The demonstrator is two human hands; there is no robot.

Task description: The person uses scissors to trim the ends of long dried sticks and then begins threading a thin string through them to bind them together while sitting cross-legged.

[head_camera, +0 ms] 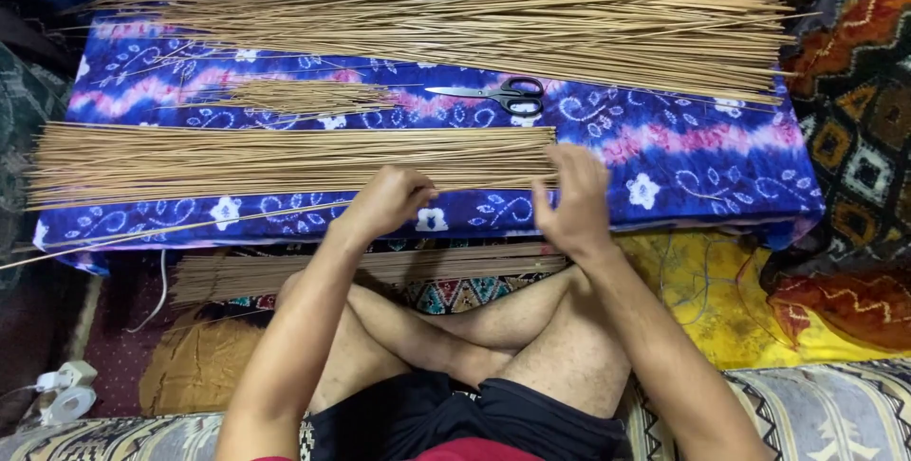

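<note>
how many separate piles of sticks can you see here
4: a long pile along the table's far edge, a small pile left of the scissors, one at both hands, one below the table.

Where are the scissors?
The scissors lie on the blue flowered cloth, between the two big piles of sticks, beyond the right hand.
</note>
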